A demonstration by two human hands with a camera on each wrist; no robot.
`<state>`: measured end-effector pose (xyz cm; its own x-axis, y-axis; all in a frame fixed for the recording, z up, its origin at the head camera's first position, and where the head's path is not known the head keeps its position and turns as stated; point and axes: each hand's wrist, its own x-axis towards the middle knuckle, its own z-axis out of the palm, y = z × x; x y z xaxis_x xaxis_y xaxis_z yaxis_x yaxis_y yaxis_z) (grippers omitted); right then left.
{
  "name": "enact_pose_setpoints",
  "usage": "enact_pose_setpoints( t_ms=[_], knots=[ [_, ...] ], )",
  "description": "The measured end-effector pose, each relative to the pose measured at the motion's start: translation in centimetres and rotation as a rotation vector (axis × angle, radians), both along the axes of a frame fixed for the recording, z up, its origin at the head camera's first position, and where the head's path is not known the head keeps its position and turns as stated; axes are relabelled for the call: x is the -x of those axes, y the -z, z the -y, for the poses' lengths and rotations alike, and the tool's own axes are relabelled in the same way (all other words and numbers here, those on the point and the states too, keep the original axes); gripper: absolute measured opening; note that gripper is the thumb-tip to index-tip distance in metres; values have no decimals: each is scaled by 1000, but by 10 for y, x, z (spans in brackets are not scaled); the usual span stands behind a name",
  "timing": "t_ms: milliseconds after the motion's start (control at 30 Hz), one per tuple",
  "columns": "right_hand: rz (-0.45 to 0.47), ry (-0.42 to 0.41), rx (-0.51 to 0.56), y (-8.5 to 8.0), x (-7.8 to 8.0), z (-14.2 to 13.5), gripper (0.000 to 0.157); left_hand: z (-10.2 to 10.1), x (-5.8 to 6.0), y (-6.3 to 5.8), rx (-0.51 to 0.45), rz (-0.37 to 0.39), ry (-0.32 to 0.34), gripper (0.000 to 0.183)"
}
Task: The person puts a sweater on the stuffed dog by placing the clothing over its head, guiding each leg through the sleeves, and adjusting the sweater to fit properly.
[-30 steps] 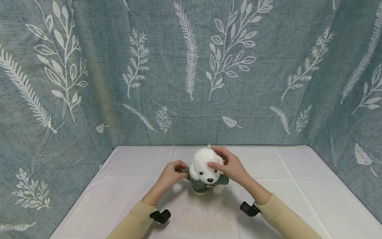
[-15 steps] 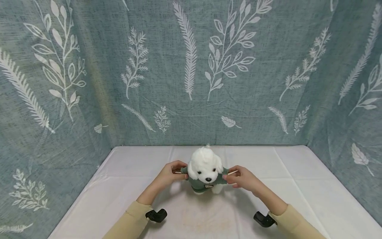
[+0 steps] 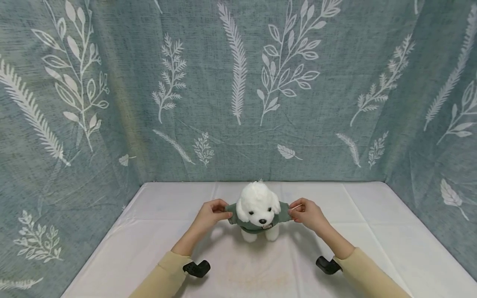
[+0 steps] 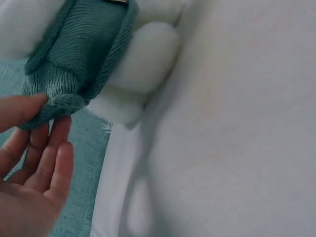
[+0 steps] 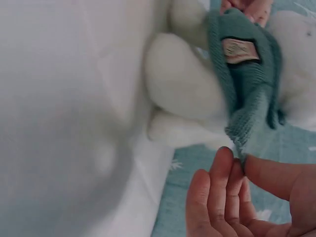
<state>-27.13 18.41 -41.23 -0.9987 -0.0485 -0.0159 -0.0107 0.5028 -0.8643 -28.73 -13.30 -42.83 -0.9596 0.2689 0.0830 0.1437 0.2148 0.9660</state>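
A white plush dog [image 3: 257, 200] stands on the white-covered table, facing me, with its front paws on the cloth. It wears a green knitted sweater [image 3: 253, 226] with a small label [image 5: 240, 51] on the chest. My left hand [image 3: 209, 214] pinches the cuff of one sleeve [image 4: 54, 109] between thumb and fingers. On the other side my right hand [image 3: 309, 214] pinches the end of the other sleeve [image 5: 242, 133], drawn out to a point. Both sleeves stretch outward from the dog's body. The dog's back is hidden behind its head.
The white cloth [image 3: 335, 248] covers the table and bears faint brownish stains in front of the dog. A grey-green curtain [image 3: 208, 82] with white leaf prints hangs behind the table and along both sides. Black wrist cameras [image 3: 197, 269] sit at both cuffs.
My right hand has left the dog's head and come down to the sleeve at right, which it now pulls outward. The left hand keeps its sleeve. The sweater's front has lifted, baring both paws.
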Motion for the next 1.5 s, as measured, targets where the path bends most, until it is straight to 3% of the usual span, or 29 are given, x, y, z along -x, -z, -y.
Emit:
enact_pose_setpoints(
  t_ms=[67, 300, 467, 667, 933, 1067, 1167, 1333, 1500],
  knots=[
    [13, -5, 18, 4, -1, 2, 25, -2, -1, 1, 27, 5, -8, 21],
    [-28, 9, 68, 4, 1, 4, 45, -2, 0, 2, -9, 31, 77, 44],
    [-10, -66, 91, 4, 6, 6, 46, -3, 7, 5, -28, 41, 117, 45],
    [-14, -97, 111, 3, 13, 9, 36, -6, 12, 9, -81, 57, 94, 35],
    [109, 17, 127, 7, 19, 13, 32, -6, 15, 12, -109, 103, 50, 20],
    [175, 60, 148, 12, 21, 18, 30, -8, 15, 15, -65, 102, 25, 18],
    [179, 75, 146, 15, 21, 21, 29, -11, 14, 15, 38, 65, -18, 17],
    [84, 84, 107, 13, 18, 18, 33, -12, 5, -1, 216, -41, -139, 22],
    [-137, 66, 100, 4, 13, 12, 34, -13, -10, -29, 214, -170, -212, 29]
  ],
)
